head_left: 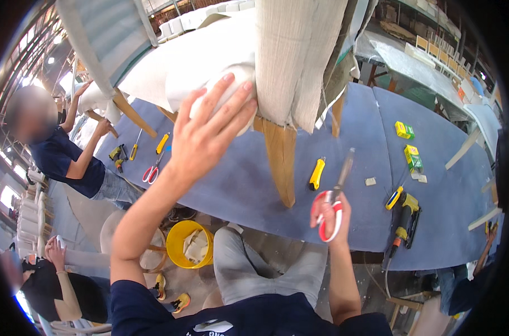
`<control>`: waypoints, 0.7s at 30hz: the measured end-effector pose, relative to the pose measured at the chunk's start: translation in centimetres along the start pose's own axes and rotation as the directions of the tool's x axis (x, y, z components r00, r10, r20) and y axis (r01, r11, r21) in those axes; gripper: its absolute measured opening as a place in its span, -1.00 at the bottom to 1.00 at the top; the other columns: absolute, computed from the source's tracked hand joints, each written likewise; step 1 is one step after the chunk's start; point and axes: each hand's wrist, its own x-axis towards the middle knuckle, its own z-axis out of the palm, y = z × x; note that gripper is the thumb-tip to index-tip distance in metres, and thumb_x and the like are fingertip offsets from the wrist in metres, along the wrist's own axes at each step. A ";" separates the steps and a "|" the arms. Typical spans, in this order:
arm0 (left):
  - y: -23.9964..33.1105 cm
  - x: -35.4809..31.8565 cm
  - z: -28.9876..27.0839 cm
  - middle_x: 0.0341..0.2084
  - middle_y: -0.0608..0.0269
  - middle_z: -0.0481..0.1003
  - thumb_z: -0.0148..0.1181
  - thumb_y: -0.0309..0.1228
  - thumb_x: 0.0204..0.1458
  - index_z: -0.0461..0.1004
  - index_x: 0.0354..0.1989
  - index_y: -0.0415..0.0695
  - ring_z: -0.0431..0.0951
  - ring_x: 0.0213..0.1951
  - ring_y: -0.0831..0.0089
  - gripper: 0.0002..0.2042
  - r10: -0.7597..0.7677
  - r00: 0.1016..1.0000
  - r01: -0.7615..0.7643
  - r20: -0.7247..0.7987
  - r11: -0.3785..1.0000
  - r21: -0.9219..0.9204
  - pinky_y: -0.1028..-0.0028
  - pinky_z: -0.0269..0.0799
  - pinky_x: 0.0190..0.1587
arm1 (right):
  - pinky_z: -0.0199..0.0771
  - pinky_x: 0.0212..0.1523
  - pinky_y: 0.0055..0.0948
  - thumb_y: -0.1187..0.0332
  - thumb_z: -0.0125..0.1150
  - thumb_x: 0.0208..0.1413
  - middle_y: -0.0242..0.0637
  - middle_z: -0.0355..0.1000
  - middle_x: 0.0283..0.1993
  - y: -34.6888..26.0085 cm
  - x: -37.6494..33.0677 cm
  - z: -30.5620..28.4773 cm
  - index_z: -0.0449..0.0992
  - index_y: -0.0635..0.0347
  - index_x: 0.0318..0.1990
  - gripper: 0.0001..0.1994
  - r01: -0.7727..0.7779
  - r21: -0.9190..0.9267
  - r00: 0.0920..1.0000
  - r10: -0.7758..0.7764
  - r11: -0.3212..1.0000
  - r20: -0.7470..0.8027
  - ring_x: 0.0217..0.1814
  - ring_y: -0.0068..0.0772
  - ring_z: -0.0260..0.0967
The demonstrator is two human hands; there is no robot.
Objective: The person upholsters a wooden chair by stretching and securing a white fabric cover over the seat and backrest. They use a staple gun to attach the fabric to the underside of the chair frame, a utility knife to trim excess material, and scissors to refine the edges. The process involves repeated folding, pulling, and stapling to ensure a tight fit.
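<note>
Both hands were raised close to the camera. Further left, another person in a dark shirt worked at a second upturned chair, with red-handled scissors and a yellow screwdriver lying near on the blue desk. The left hand was spread wide, its fingers pressed flat on the white padding of an upturned chair, probably to keep the loose fabric tight against the frame. The chair's wooden leg pointed down toward the person, so the underside was easy to reach. A yellow utility knife lay just right of the leg. The right hand was closed around red-handled scissors, blades pointing up and apart from the fabric, held ready. Further right lay a yellow and black power tool and two small yellow-green boxes.
</note>
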 end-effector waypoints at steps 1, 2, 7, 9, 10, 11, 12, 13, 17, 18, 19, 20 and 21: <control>-0.4 0.2 0.2 0.31 0.41 0.49 0.25 -0.56 -0.05 0.68 0.07 0.09 0.41 0.37 0.26 -0.55 0.031 0.999 -0.031 0.006 1.000 -0.001 0.21 0.40 0.21 | 0.39 -0.61 -0.54 0.36 0.30 0.27 -0.36 0.40 -0.48 -0.7 -0.1 2.3 0.42 0.27 -0.17 -0.80 0.035 0.007 0.999 -0.035 0.999 0.042 -0.63 -0.58 0.35; -0.9 0.3 0.2 0.30 0.41 0.49 0.27 -0.53 -0.05 0.68 0.07 0.11 0.42 0.37 0.26 -0.55 0.063 0.998 -0.063 0.011 0.998 0.000 0.21 0.41 0.20 | 0.39 -0.63 -0.57 0.43 0.36 0.21 -0.35 0.43 -0.46 -1.3 0.1 4.1 0.44 0.29 -0.22 -0.81 -0.017 0.001 0.999 0.017 1.000 0.052 -0.62 -0.63 0.37; -4.7 2.6 -0.6 0.19 0.38 0.58 0.25 -0.59 -0.18 0.70 -0.12 0.05 0.54 0.26 0.27 -0.60 0.232 0.972 -0.223 0.032 0.958 -0.183 0.38 0.58 -0.03 | 0.42 -0.57 -0.59 0.38 0.44 0.19 -0.42 0.47 -0.49 -3.0 2.9 10.1 0.53 0.35 -0.22 -0.78 -0.102 -0.131 0.979 0.123 0.986 0.165 -0.55 -0.71 0.40; -6.1 2.9 -0.9 0.14 0.34 0.61 0.18 -0.69 -0.20 0.69 -0.14 -0.01 0.56 0.25 0.22 -0.58 0.209 0.975 -0.171 0.075 0.921 -0.351 0.32 0.58 0.07 | 0.44 -0.52 -0.58 0.33 0.41 0.23 -0.43 0.46 -0.47 -3.2 3.7 11.1 0.54 0.36 -0.17 -0.75 -0.115 -0.105 0.967 0.136 0.988 0.214 -0.53 -0.73 0.38; -6.6 2.9 -0.8 0.12 0.32 0.63 0.14 -0.73 -0.21 0.68 -0.15 -0.04 0.56 0.24 0.19 -0.56 0.200 0.975 -0.141 0.095 0.892 -0.429 0.29 0.58 0.11 | 0.44 -0.51 -0.58 0.31 0.40 0.24 -0.43 0.46 -0.47 -3.2 3.9 11.3 0.53 0.36 -0.15 -0.74 -0.084 -0.143 0.966 0.116 0.986 0.232 -0.52 -0.73 0.38; -6.8 3.0 -0.6 0.07 0.27 0.65 0.01 -0.80 -0.26 0.66 -0.15 -0.11 0.57 0.22 0.12 -0.50 0.179 0.980 -0.110 0.085 0.847 -0.520 0.23 0.54 0.22 | 0.45 -0.49 -0.57 0.28 0.40 0.25 -0.43 0.46 -0.46 -3.3 4.0 11.4 0.53 0.36 -0.12 -0.72 -0.051 -0.181 0.963 0.096 0.982 0.251 -0.51 -0.72 0.37; -7.1 3.1 -0.5 0.06 0.26 0.65 0.01 -0.80 -0.26 0.66 -0.15 -0.11 0.57 0.22 0.12 -0.50 0.175 0.980 -0.100 0.090 0.836 -0.539 0.23 0.53 0.23 | 0.45 -0.47 -0.57 0.26 0.39 0.26 -0.43 0.46 -0.45 -3.4 4.1 11.5 0.53 0.36 -0.10 -0.70 -0.016 -0.219 0.959 0.077 0.976 0.273 -0.50 -0.72 0.37; -7.5 3.2 -0.4 0.06 0.26 0.65 0.00 -0.80 -0.25 0.66 -0.15 -0.11 0.58 0.22 0.12 -0.51 0.172 0.981 -0.091 0.094 0.825 -0.558 0.24 0.53 0.24 | 0.45 -0.47 -0.56 0.23 0.37 0.28 -0.40 0.44 -0.42 -3.7 4.3 11.6 0.49 0.35 -0.09 -0.68 -0.035 -0.244 0.949 0.108 0.969 0.297 -0.50 -0.69 0.38; -7.7 3.6 -0.4 0.03 0.23 0.66 -0.01 -0.81 -0.22 0.66 -0.15 -0.11 0.59 0.20 0.10 -0.52 0.139 0.982 -0.032 0.125 0.785 -0.619 0.25 0.53 0.25 | 0.46 -0.48 -0.53 0.19 0.31 0.32 -0.36 0.42 -0.42 -3.6 4.6 12.1 0.44 0.33 -0.13 -0.67 0.043 -0.207 0.965 0.013 0.977 0.262 -0.51 -0.63 0.38; -7.8 3.6 -0.4 0.02 0.23 0.67 -0.01 -0.81 -0.22 0.66 -0.15 -0.11 0.59 0.20 0.11 -0.52 0.136 0.983 -0.029 0.126 0.783 -0.621 0.25 0.53 0.25 | 0.46 -0.49 -0.53 0.17 0.30 0.32 -0.36 0.42 -0.42 -3.6 4.6 12.1 0.43 0.33 -0.14 -0.66 0.049 -0.192 0.963 0.004 0.980 0.269 -0.52 -0.62 0.38; -7.8 3.6 -0.4 0.02 0.23 0.67 -0.01 -0.81 -0.21 0.66 -0.15 -0.11 0.59 0.19 0.11 -0.52 0.133 0.983 -0.026 0.127 0.782 -0.622 0.25 0.53 0.25 | 0.46 -0.49 -0.52 0.16 0.29 0.33 -0.35 0.41 -0.42 -3.6 4.7 12.2 0.42 0.33 -0.15 -0.66 0.055 -0.178 0.961 -0.004 0.983 0.277 -0.52 -0.61 0.38; -7.8 3.6 -0.3 0.01 0.23 0.67 -0.01 -0.81 -0.21 0.66 -0.15 -0.11 0.60 0.19 0.11 -0.52 0.130 0.983 -0.022 0.128 0.781 -0.624 0.26 0.53 0.24 | 0.45 -0.50 -0.52 0.16 0.28 0.34 -0.36 0.41 -0.43 -3.6 4.7 12.2 0.42 0.32 -0.15 -0.66 0.059 -0.176 0.962 -0.009 0.983 0.273 -0.53 -0.61 0.38; -7.8 3.6 -0.4 0.01 0.23 0.67 -0.01 -0.81 -0.21 0.66 -0.15 -0.11 0.60 0.19 0.11 -0.52 0.126 0.984 -0.019 0.127 0.780 -0.626 0.26 0.53 0.25 | 0.45 -0.51 -0.52 0.15 0.27 0.34 -0.36 0.40 -0.44 -3.7 4.7 12.2 0.42 0.31 -0.14 -0.66 0.063 -0.171 0.963 -0.015 0.983 0.268 -0.53 -0.61 0.38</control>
